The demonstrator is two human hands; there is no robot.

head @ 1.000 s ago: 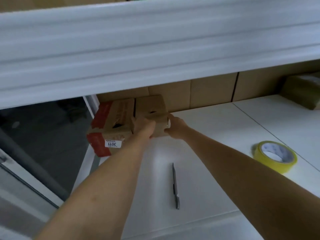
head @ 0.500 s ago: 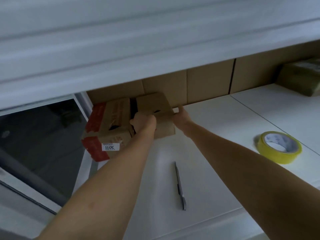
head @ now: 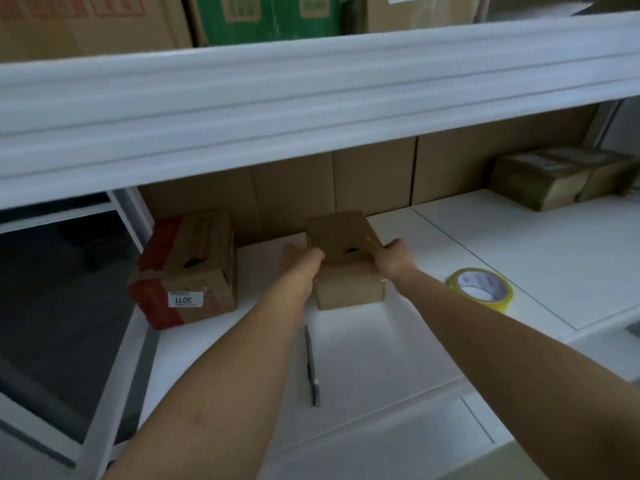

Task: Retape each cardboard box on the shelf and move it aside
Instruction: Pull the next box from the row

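A small plain cardboard box [head: 341, 237] sits on the white shelf [head: 381, 348], a gap apart from the red-taped box [head: 194, 271] with a "3011" label at the shelf's left end. My left hand [head: 303, 263] grips the small box's left side and my right hand [head: 389, 259] grips its right side. A yellow tape roll [head: 481, 289] lies flat to the right of my right arm. A grey utility knife [head: 311, 368] lies on the shelf between my forearms.
Flat cardboard sheets [head: 374, 174] line the shelf's back. Two taped boxes [head: 554, 174] stand at the far right. An upper shelf beam [head: 311, 98] hangs low overhead, with large boxes on top. Left of the shelf post is an open drop.
Both hands have drawn the small box rightward and toward me, away from the red-taped box it stood against. The camera view has tilted up.
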